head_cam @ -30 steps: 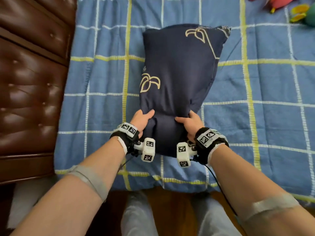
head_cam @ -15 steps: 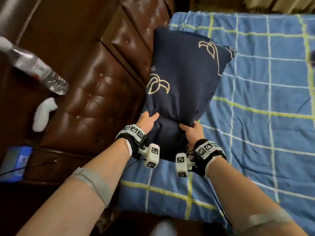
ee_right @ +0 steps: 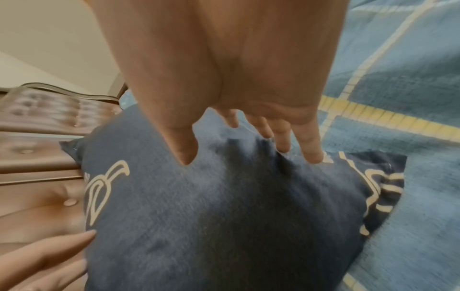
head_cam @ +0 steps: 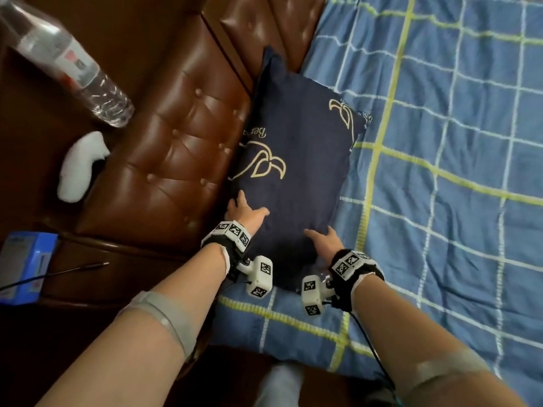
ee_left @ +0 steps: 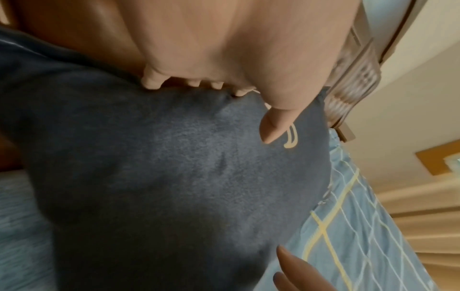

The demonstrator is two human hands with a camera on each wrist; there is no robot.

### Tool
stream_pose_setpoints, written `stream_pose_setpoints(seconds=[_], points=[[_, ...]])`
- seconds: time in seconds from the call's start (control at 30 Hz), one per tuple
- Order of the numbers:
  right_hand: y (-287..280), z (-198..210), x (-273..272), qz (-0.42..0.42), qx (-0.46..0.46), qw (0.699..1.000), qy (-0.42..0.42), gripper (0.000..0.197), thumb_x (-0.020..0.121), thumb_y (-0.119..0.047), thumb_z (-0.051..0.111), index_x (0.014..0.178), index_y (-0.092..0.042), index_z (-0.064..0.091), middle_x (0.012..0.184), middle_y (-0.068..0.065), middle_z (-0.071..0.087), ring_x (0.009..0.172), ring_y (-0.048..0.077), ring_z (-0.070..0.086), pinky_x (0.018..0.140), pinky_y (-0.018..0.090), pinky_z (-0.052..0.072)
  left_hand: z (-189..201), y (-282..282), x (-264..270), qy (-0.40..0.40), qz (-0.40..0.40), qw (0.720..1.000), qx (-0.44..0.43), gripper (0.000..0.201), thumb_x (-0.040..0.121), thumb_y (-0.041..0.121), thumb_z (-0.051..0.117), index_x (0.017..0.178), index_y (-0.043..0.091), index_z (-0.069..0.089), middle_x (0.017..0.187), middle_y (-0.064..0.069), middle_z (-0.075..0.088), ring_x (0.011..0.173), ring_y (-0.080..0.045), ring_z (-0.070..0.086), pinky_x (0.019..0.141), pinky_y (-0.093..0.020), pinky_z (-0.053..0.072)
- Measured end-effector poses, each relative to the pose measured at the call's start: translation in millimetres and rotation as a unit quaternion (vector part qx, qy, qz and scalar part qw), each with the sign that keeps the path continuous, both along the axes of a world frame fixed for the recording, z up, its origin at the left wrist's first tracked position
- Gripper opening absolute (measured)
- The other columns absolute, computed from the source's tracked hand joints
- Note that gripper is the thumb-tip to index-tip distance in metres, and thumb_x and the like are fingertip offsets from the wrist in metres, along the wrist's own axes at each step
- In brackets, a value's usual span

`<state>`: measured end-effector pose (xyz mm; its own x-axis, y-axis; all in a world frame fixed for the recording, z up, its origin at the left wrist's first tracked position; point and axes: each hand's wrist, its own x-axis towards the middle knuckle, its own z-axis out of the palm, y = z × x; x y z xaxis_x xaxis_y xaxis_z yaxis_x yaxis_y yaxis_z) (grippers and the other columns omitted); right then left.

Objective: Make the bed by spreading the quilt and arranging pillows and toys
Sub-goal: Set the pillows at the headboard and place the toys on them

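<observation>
Velvety navy pillow (head_cam: 293,171) now laid vs tufted leather headboard (head_cam: 176,160) — left hand (head_cam: 244,212), right hand (head_cam: 323,240) grip gone, fingers straight.

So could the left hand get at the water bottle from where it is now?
Probably yes: the left hand only rests on the navy pillow, and just the low tufted headboard lies between it and the water bottle.

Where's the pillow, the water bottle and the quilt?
pillow (head_cam: 296,160), head view, middle of its dark blue cover.
water bottle (head_cam: 73,66), head view, its label.
quilt (head_cam: 458,177), head view, a bare blue square.
</observation>
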<state>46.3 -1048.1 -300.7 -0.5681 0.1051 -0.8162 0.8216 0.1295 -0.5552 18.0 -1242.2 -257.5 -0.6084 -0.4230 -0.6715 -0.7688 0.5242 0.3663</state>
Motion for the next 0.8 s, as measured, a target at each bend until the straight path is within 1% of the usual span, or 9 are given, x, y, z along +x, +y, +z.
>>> stream_pose_setpoints(seconds=[0.1,0.13,0.23,0.33,0.4,0.5,0.57,0.73,0.8], points=[[26,32,-9,0.016,-0.003,1.000,0.025,0.076,0.092,-0.024,0.067,0.152,-0.010,0.024,0.140,0.006,0.047,0.124,0.028,0.052,0.099,0.040,0.044,22,26,-14,0.026,-0.034,0.999,-0.017,0.081,0.083,0.042,0.064,0.152,0.027,0.025,0.162,-0.006,0.010,0.148,-0.029,0.012,0.120,-0.046,0.016],[39,41,-11,0.027,0.004,0.999,0.028,0.078,0.092,-0.026,0.066,0.154,-0.012,0.021,0.146,0.007,0.044,0.128,0.029,0.049,0.101,0.043,0.043,31,39,-17,0.036,-0.048,0.998,-0.025,0.078,0.083,0.041,0.064,0.151,0.025,0.028,0.161,-0.006,0.012,0.148,-0.028,0.012,0.120,-0.045,0.015],[86,75,-16,0.044,0.021,0.998,0.051,0.087,0.090,-0.033,0.068,0.157,-0.017,0.014,0.159,0.008,0.028,0.141,0.031,0.036,0.110,0.052,0.037,68,87,-23,0.057,-0.088,0.994,-0.011,0.070,0.082,0.041,0.063,0.146,0.022,0.039,0.155,-0.007,0.029,0.142,-0.030,0.027,0.117,-0.045,0.025],[147,116,-12,0.042,0.031,0.996,0.066,0.087,0.089,-0.035,0.069,0.156,-0.019,0.016,0.159,0.009,0.028,0.141,0.031,0.036,0.110,0.055,0.036,111,149,-22,0.067,-0.131,0.988,0.045,0.063,0.086,0.040,0.061,0.143,0.019,0.044,0.149,-0.008,0.041,0.135,-0.031,0.040,0.113,-0.043,0.034],[192,147,-6,0.043,0.039,0.995,0.084,0.084,0.088,-0.037,0.069,0.155,-0.022,0.021,0.158,0.008,0.032,0.140,0.031,0.038,0.110,0.054,0.037,145,196,-18,0.092,-0.159,0.980,0.082,0.053,0.090,0.035,0.060,0.137,0.014,0.051,0.141,-0.006,0.051,0.130,-0.027,0.047,0.108,-0.035,0.038],[271,198,8,0.041,0.047,0.991,0.117,0.077,0.088,-0.035,0.070,0.153,-0.022,0.030,0.152,0.009,0.040,0.137,0.029,0.042,0.104,0.048,0.040,190,270,-3,0.113,-0.209,0.965,0.108,0.020,0.092,0.026,0.059,0.106,0.013,0.067,0.105,-0.006,0.063,0.097,-0.023,0.057,0.083,-0.027,0.043],[330,228,21,0.038,0.058,0.990,0.123,0.074,0.088,-0.037,0.069,0.151,-0.022,0.034,0.146,0.009,0.045,0.133,0.030,0.046,0.094,0.048,0.043,215,321,12,0.113,-0.250,0.957,0.097,0.012,0.091,0.024,0.059,0.080,0.020,0.062,0.088,-0.005,0.057,0.081,-0.021,0.051,0.068,-0.026,0.042],[465,285,54,-0.015,0.095,0.985,0.146,0.072,0.089,-0.039,0.067,0.150,-0.018,0.034,0.146,0.008,0.047,0.132,0.032,0.046,0.089,0.049,0.044,269,437,33,0.123,-0.347,0.927,0.076,0.025,0.093,0.027,0.060,0.108,0.009,0.068,0.103,-0.012,0.065,0.092,-0.030,0.060,0.071,-0.029,0.048],[509,300,69,-0.046,0.099,0.982,0.154,0.071,0.089,-0.039,0.066,0.150,-0.017,0.034,0.147,0.009,0.046,0.133,0.033,0.045,0.087,0.050,0.043,284,480,36,0.137,-0.376,0.913,0.080,0.028,0.093,0.024,0.059,0.111,0.004,0.068,0.115,-0.015,0.067,0.100,-0.029,0.061,0.086,-0.031,0.048]])
